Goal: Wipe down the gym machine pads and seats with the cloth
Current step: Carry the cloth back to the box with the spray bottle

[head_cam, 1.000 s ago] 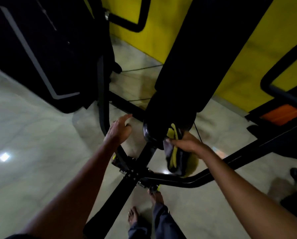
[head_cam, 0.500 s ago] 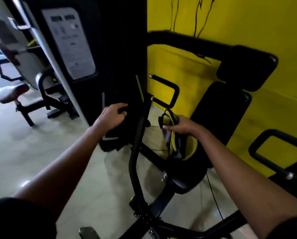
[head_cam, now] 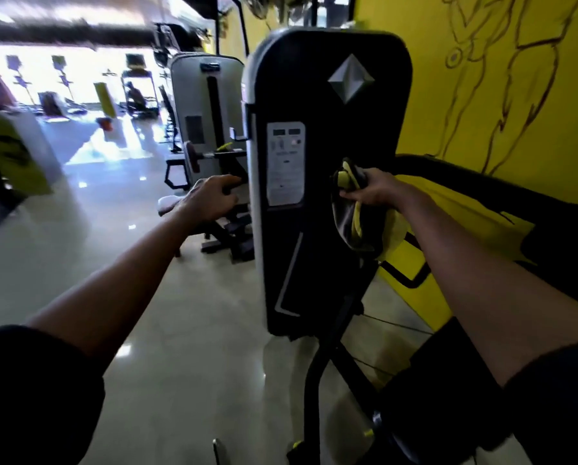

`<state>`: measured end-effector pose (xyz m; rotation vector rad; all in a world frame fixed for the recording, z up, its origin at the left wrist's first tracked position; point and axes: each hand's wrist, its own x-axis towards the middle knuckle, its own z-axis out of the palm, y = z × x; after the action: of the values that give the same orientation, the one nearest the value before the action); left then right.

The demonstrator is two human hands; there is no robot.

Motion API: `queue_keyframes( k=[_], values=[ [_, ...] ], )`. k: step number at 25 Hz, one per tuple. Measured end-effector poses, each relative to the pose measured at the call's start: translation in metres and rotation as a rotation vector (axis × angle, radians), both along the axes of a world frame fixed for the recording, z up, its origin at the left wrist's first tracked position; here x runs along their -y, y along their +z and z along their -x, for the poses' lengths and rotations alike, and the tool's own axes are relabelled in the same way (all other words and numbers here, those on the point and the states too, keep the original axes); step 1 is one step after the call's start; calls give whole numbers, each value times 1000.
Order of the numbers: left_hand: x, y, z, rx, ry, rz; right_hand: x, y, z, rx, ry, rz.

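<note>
Currently your cloth (head_cam: 354, 216), a limp grey fabric with yellow stripes and a yellow corner, hangs bunched from your right hand (head_cam: 378, 191). The fingers curl round its upper fold, in front of the black shroud (head_cam: 327, 256). That shroud is a tall, smooth panel with rounded corners, a grey diamond (head_cam: 350, 78) and a pale label (head_cam: 285, 162). Your left hand (head_cam: 210, 199) hovers beside its left edge, fingers loosely extended, holding nothing. Glossy floor (head_cam: 180, 330) and yellow wall (head_cam: 502, 105) surround it.

Weight-stack shroud (head_cam: 327, 203) stands ahead; wall (head_cam: 502, 95) to its right, a second machine (head_cam: 207, 109) behind on its left.
</note>
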<state>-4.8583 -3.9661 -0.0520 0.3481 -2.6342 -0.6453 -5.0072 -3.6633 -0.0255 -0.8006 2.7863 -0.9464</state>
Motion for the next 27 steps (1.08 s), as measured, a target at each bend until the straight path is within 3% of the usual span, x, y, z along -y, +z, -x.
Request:
queue_keyframes(
  k=[5, 14, 20, 27],
  values=[
    [42, 16, -41, -17, 153, 18, 41, 21, 16, 8, 56, 32],
    [88, 15, -172, 42, 512, 66, 156, 18, -25, -19, 424, 90],
    [103, 17, -310, 50, 758, 31, 238, 16, -116, -40, 672, 50],
    [97, 24, -537, 78, 1080, -2, 346, 19, -298, -196, 988, 37]
  ],
)
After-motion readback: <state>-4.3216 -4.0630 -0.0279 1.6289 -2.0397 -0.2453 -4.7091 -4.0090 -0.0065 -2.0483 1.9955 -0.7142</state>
